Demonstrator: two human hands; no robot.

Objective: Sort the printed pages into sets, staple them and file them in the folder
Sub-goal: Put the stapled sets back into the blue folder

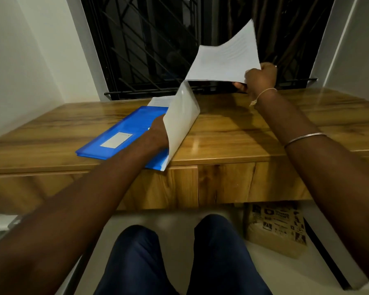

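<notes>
A blue folder [117,133] with a white label lies on the wooden desk [232,133], left of centre. My left hand [158,133] holds up its translucent cover flap [182,120], which stands tilted over the folder. Some white pages [159,101] show inside at the folder's far end. My right hand [259,78] grips a set of printed pages [224,58] by its right corner, raised above the desk's far edge, just beyond the flap's top. The sheets curl upward. No stapler is visible.
A dark window with a metal grille [149,45] runs behind the desk. Desk drawers [226,182] face me. A printed cardboard box [277,226] sits on the floor under the desk at right. My knees [179,252] are below.
</notes>
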